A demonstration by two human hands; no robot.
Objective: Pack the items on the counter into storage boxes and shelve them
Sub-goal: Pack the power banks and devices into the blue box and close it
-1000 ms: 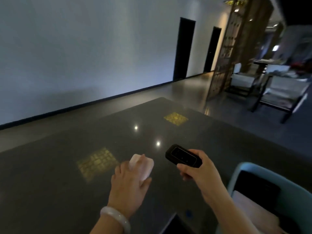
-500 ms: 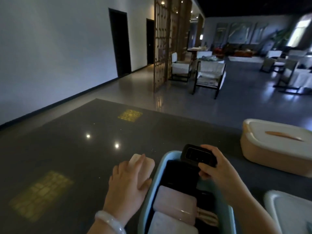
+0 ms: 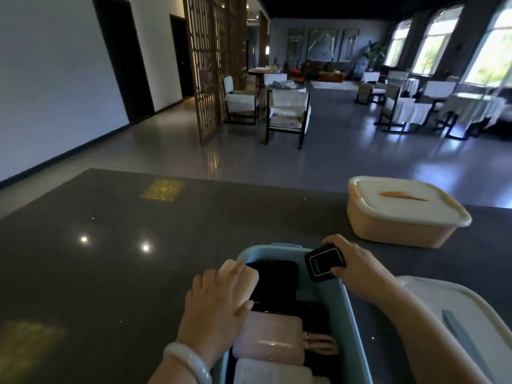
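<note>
over the blue box (image 3: pixel 357 322), the right hand (image 3: pixel 357 261) grips a black device (image 3: pixel 324 262), long axis slanting toward the box's near left. the left hand (image 3: pixel 216 306) holds a pale block (image 3: pixel 239 278) above the box's left rim. both have moved from the counter (image 3: pixel 110 259) to the box since a second ago.

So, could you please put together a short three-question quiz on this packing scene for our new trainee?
1. True or false: the orange box at the far right of the counter has its lid on.
2. Which hand holds the small black case? A) the left hand B) the right hand C) neither
3. Fill in: the pale pink case under the left hand sits over the near-left rim of the open ____ box.

Key
1. True: a white lid covers it.
2. B: the right hand grips it above the blue box's far right corner.
3. Blue: it already holds black and pink cases.
</note>
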